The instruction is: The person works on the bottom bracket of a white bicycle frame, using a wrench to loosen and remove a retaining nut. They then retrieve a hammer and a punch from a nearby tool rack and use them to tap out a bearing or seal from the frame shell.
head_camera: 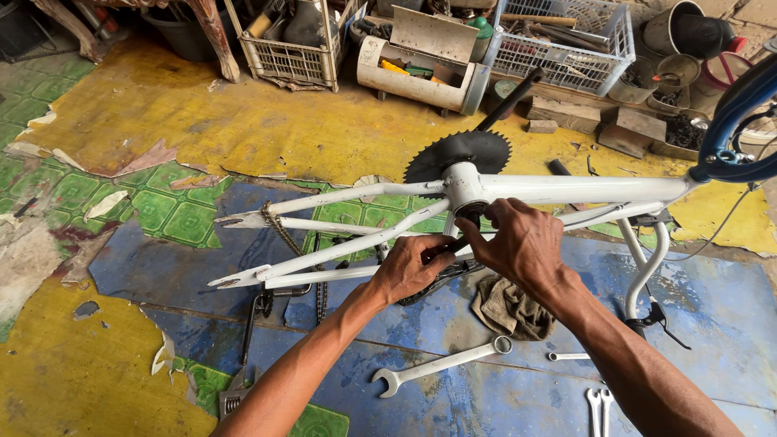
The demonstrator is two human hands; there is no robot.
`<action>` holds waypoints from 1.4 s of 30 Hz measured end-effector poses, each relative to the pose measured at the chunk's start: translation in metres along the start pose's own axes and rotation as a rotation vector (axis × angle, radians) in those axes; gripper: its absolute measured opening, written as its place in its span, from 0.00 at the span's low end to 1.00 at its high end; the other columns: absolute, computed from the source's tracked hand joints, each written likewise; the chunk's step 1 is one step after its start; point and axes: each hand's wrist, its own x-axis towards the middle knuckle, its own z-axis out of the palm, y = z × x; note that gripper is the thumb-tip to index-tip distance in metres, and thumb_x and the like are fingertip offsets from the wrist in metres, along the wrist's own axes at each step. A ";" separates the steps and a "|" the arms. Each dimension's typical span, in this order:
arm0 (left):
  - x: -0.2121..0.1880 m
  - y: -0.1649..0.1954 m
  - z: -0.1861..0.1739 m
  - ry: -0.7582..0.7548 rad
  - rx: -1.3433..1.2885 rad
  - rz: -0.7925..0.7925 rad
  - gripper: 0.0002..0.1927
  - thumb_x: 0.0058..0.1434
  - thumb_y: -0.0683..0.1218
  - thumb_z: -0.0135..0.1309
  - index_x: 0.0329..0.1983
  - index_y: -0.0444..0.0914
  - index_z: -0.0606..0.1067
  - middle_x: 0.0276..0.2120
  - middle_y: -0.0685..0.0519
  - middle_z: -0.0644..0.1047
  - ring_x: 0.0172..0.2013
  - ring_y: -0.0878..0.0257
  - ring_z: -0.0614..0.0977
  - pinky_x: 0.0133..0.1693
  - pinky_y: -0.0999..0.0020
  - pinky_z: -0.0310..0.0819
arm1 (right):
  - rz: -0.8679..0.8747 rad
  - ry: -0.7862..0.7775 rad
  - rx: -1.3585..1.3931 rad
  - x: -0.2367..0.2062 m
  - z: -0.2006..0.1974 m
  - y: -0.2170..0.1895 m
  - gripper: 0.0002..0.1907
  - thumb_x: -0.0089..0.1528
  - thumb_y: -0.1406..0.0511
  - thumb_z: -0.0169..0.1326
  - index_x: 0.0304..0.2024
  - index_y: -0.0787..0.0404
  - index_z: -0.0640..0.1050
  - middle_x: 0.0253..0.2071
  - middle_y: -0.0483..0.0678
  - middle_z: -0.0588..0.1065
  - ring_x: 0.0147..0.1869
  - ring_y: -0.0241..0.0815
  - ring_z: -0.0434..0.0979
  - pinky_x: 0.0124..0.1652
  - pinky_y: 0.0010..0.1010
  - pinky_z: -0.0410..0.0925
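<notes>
A white bicycle frame (pixel 583 189) lies across the floor, with a black toothed chainring (pixel 453 154) and a black crank arm (pixel 510 97) on the far side of its bottom bracket shell (pixel 463 188). My right hand (pixel 522 243) reaches over the frame, its fingertips pinched on the black ring (pixel 472 212) at the near end of the shell. My left hand (pixel 409 267) sits just below, closed around a black metal part (pixel 441 279) under the shell; what that part is I cannot make out. A loose chain (pixel 283 231) hangs across the rear stays.
A dirty rag (pixel 506 307) lies under my right wrist. One large spanner (pixel 441 366) and smaller spanners (pixel 599 400) rest on the blue floor covering. A pedal (pixel 235 396) lies at lower left. Crates (pixel 295 48) and a white basket (pixel 566 48) of tools line the back. Part of a blue bicycle (pixel 732 121) stands at right.
</notes>
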 end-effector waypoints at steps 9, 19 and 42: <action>-0.007 0.004 0.015 0.050 0.035 -0.068 0.13 0.66 0.44 0.54 0.52 0.37 0.80 0.36 0.42 0.84 0.29 0.54 0.85 0.32 0.60 0.76 | 0.002 0.007 -0.044 0.005 -0.002 -0.009 0.22 0.57 0.50 0.63 0.29 0.64 0.81 0.23 0.54 0.78 0.18 0.49 0.76 0.19 0.41 0.64; -0.004 0.005 0.014 0.029 0.072 -0.092 0.13 0.67 0.44 0.54 0.52 0.38 0.80 0.36 0.44 0.84 0.29 0.54 0.85 0.32 0.61 0.76 | 0.238 -0.248 0.174 0.000 0.041 0.022 0.33 0.71 0.48 0.41 0.25 0.62 0.81 0.14 0.51 0.74 0.17 0.46 0.72 0.21 0.39 0.65; -0.003 0.002 0.024 0.061 0.051 -0.023 0.13 0.66 0.42 0.54 0.52 0.34 0.79 0.41 0.42 0.84 0.37 0.52 0.87 0.38 0.61 0.81 | -0.056 0.059 -0.062 -0.001 0.006 0.002 0.23 0.55 0.50 0.65 0.30 0.64 0.79 0.22 0.54 0.78 0.18 0.51 0.76 0.18 0.42 0.64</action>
